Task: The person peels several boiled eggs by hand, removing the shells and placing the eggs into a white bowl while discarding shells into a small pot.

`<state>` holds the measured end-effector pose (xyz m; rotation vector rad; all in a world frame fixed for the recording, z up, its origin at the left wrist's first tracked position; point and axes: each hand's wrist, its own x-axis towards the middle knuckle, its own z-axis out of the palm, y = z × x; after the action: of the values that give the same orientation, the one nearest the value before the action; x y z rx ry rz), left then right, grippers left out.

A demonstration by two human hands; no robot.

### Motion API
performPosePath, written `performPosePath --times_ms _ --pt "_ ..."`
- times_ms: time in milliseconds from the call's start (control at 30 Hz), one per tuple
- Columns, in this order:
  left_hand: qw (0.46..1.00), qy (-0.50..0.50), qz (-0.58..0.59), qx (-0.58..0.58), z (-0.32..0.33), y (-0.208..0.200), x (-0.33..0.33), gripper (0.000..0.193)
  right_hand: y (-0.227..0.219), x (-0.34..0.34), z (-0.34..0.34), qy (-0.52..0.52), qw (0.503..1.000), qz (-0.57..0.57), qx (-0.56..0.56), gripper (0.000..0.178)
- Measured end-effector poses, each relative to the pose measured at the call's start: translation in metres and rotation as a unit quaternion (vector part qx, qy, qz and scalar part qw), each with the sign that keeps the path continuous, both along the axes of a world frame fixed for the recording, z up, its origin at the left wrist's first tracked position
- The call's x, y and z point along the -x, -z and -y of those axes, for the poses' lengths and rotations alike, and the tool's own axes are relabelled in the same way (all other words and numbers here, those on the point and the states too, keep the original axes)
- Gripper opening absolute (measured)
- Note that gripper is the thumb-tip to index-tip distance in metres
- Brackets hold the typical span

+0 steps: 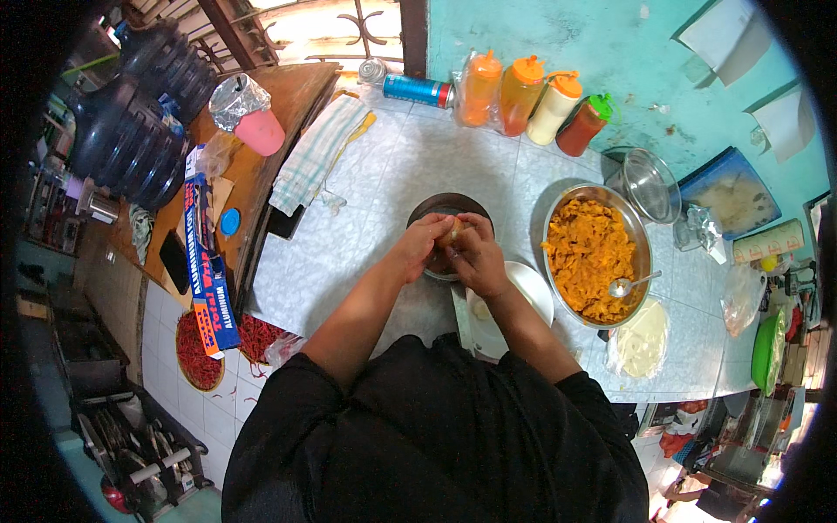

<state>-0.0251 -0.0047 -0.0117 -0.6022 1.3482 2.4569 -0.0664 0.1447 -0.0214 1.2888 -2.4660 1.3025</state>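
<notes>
My left hand (425, 242) and my right hand (478, 260) meet over a round dark bowl (433, 203). Both are closed around a small, rounded tan-brown piece (451, 235); the fingers cover most of it, and its kind does not show. Partly under my right forearm lies a white plate (534, 292), with a pale flat strip (460, 318) at its left side. To the right stands an oval metal bowl (553, 275) of chunky orange filling (586, 248), a metal spoon (621, 286) resting in it. Pale round flat sheets (639, 340) lie in plastic near the table's front edge.
Sauce bottles (521, 94) and a blue spray can (418, 90) line the wall. A clear tub (647, 185) stands behind the metal bowl. Left are a folded striped cloth (321, 148), a wooden table (275, 100) with a foil box (209, 261), and red chilies (200, 357) lower down.
</notes>
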Motion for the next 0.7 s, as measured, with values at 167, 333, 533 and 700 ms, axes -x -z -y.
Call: performPosePath --times_ms 167,333,533,700 --pt "0.999 -0.023 -0.017 -0.031 -0.001 -0.001 0.0 0.026 0.011 0.0 0.0 0.0 0.992 0.068 0.109 0.031" --pt "0.999 0.006 -0.036 0.023 -0.001 -0.002 0.001 0.029 0.006 -0.001 -0.002 -0.013 0.995 0.055 0.078 0.034" --pt "0.998 0.01 -0.017 0.057 -0.006 -0.002 0.003 0.028 0.002 0.002 -0.004 -0.034 0.997 0.043 0.053 0.032" --pt "0.997 0.015 -0.035 0.071 -0.006 0.006 0.004 0.026 0.001 0.001 -0.004 -0.042 0.998 0.036 0.035 0.026"
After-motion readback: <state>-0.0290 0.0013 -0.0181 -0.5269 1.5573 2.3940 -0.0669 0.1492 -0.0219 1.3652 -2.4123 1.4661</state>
